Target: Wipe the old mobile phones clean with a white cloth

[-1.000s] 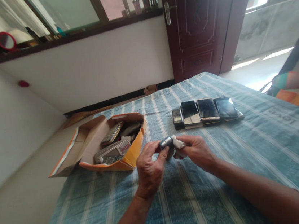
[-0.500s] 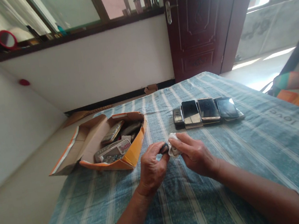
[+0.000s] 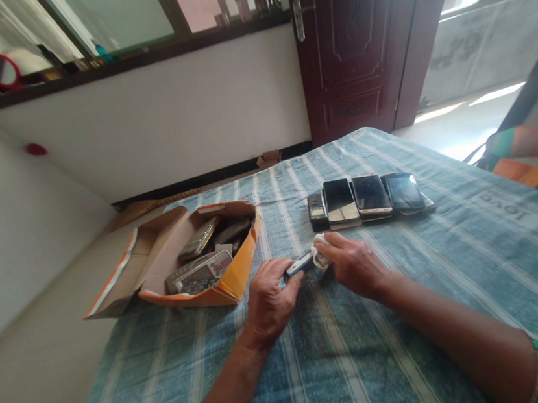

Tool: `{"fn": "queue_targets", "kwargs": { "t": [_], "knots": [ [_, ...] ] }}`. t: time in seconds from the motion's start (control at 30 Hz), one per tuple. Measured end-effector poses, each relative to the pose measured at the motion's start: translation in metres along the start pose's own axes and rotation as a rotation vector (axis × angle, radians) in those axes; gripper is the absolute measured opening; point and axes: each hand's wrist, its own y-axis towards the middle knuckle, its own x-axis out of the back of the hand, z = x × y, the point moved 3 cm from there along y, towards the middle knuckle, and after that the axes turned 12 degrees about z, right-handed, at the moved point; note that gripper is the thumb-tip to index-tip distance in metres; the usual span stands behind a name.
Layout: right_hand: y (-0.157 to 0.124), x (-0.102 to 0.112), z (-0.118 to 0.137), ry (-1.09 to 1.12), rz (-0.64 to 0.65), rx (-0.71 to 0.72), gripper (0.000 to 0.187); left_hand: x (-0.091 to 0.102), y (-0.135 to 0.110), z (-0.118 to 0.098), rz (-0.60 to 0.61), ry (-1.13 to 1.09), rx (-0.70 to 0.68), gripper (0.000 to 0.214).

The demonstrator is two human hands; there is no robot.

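My left hand [image 3: 272, 298] is closed on one end of a small mobile phone [image 3: 299, 264], which it holds edge-up above the bed. In my right hand [image 3: 358, 265] a crumpled white cloth [image 3: 321, 254] is pinched, pressed against the phone's far end. Beyond the hands lie phones in short stacks side by side: a small keypad phone [image 3: 317, 211], a dark-screened smartphone [image 3: 340, 200], a gold-edged smartphone [image 3: 371, 195] and a black phone [image 3: 404, 191] at the right. The held phone's face is turned away from view.
An open orange cardboard box [image 3: 245, 271] with several old phones inside stands to the left, its lid folded back. Everything rests on a blue striped bed cover [image 3: 321, 385]. A dark red door [image 3: 349, 54] and a window sill [image 3: 143, 57] are behind.
The phone in my left hand has turned, so its long light side edge now shows. My right hand with the cloth has shifted slightly right along it. The view has moved a little.
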Motion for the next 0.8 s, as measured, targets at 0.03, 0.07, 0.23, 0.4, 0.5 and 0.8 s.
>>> {"fn": "queue_targets", "kwargs": {
  "t": [0.03, 0.07, 0.23, 0.4, 0.5, 0.8],
  "knots": [
    [0.0, 0.001, 0.002, 0.004, -0.017, 0.009, 0.031, -0.001, 0.0, 0.0, -0.002, -0.006, 0.0, 0.009],
    [0.0, 0.001, 0.006, 0.011, -0.033, 0.03, 0.031, -0.001, 0.0, 0.0, -0.001, -0.012, 0.0, 0.009],
    [-0.002, 0.0, 0.036, 0.0, -0.02, 0.214, 0.027, -0.005, -0.001, -0.002, 0.031, -0.033, -0.003, 0.012],
    [0.0, -0.003, 0.03, -0.044, 0.029, 0.176, 0.027, -0.007, -0.002, -0.001, 0.023, -0.027, 0.009, 0.009],
    [0.0, -0.003, 0.016, -0.06, 0.021, 0.115, 0.028, -0.007, -0.001, 0.0, 0.025, -0.023, 0.02, 0.006],
    [0.0, 0.001, -0.015, -0.096, 0.095, -0.193, 0.031, -0.008, -0.002, 0.004, 0.076, -0.019, 0.098, 0.006]
  ]
}}
